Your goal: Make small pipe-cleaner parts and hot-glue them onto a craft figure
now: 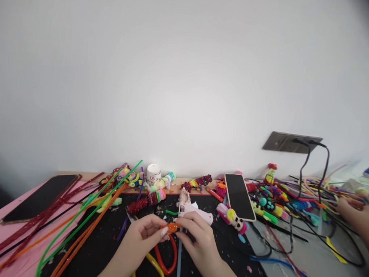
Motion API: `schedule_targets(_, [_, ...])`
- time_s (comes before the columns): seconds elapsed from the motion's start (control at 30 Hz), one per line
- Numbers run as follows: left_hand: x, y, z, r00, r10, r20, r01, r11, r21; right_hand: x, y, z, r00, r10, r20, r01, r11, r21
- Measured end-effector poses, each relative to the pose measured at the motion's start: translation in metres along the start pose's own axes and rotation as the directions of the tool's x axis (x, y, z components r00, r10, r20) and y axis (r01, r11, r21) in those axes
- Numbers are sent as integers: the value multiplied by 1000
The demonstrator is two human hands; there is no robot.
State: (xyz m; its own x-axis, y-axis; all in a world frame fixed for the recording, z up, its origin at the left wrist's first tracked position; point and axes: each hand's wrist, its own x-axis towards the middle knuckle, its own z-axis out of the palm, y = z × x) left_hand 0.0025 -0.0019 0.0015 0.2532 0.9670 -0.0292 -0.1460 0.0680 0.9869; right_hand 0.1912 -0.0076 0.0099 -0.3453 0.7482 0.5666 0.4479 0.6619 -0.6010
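A small bundle of orange pipe cleaner (173, 227) is pinched between my two hands, low in the middle of the view. My left hand (146, 238) grips its left end with thumb and fingers. On its right end, the fingertips of my right hand (197, 240) are closed. Just behind my right hand lies a white glue gun (200, 213), partly covered by my fingers. Beneath my hands are a red loop (175, 251) and a yellow loop (156, 264), which look like scissor handles. A pale translucent strip (179, 259) runs toward the front edge.
Long pipe cleaners (78, 231) stretch across the left side, near a dark phone (39, 196). Another phone (239, 197) lies right of centre beside a pipe-cleaner figure (234, 221). Black cables run from the wall socket (289, 143). Another person's hand (356, 211) is at the far right.
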Motion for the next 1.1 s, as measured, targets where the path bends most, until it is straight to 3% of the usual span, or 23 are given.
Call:
schedule_targets(0.4, [0, 1, 1, 1000, -18, -15, 18, 1000, -4, -2, 3, 1, 1000, -30, -4, 30, 998, -57])
schedule_targets(0.73, [1, 5, 4, 999, -29, -26, 27, 997, -77, 1, -1, 0, 1000, -11, -7, 11, 1000, -2])
schedule_targets(1.1, [0, 2, 1, 1000, -17, -14, 17, 1000, 8, 0, -1, 1, 1000, 22, 15, -23, 998, 55])
